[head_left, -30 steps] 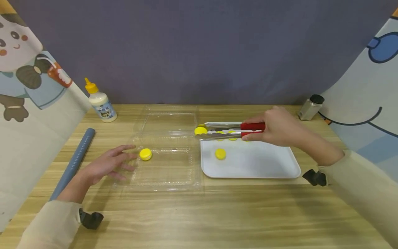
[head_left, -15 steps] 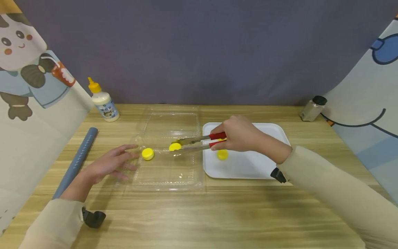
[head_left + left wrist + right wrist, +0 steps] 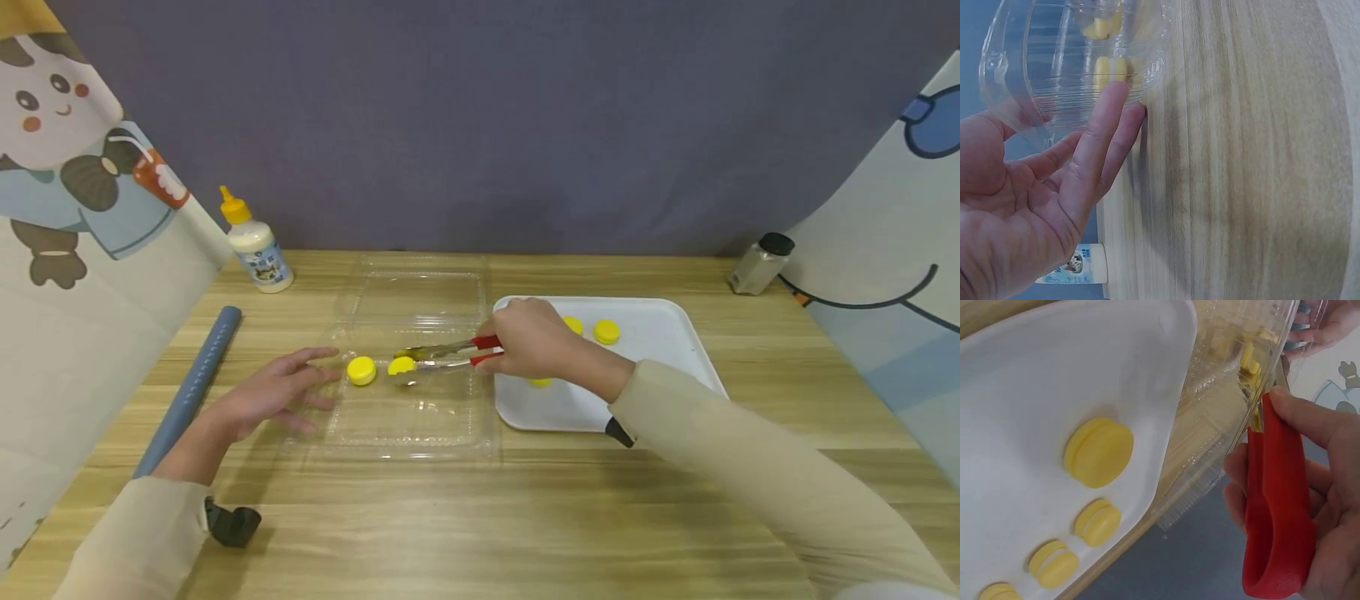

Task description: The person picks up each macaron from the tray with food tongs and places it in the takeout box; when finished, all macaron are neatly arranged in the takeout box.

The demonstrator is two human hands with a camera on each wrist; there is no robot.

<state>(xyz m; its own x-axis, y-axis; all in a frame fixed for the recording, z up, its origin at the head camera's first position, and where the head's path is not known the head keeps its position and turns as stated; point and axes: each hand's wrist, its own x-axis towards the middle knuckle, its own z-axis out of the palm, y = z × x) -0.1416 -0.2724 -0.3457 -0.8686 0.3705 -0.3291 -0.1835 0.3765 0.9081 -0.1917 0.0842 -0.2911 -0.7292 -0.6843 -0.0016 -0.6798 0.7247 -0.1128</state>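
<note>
- Grey rod (image 3: pixel 193 383): lies on the table (image 3: pixel 420 525) left of the clear container (image 3: pixel 405 425), apparently set aside.
- Glue-style bottle (image 3: pixel 258 254): stands behind and left of the container, seemingly kept beyond reach of the work.
- Left hand (image 3: pixel 273 390): at the container's left edge, fingers spread and slightly bent, pinching nothing. It may be there to steady the light plastic; fingertip contact is hard to tell.
- Clear lid (image 3: pixel 420 296): folded back behind the container, leaving its base accessible from above.
- Left macaron (image 3: pixel 362 371): yellow, inside the container, near its left edge.
- Second macaron (image 3: pixel 401 365): just right of the first, within the container's outline, between the tips of the tongs (image 3: pixel 1285 500). Whether it touches the bottom is unclear.
- Right hand (image 3: pixel 528 337): beside the container's right edge, thumb and fingers pinching the tongs' red handles, likely so the metal arms reach in instead of the fingers.
- White tray (image 3: pixel 660 333): just right of the container, probably close for easy reach, bearing other macarons (image 3: pixel 607 332).
- Black-capped jar (image 3: pixel 761 265): well right of the container.
</note>
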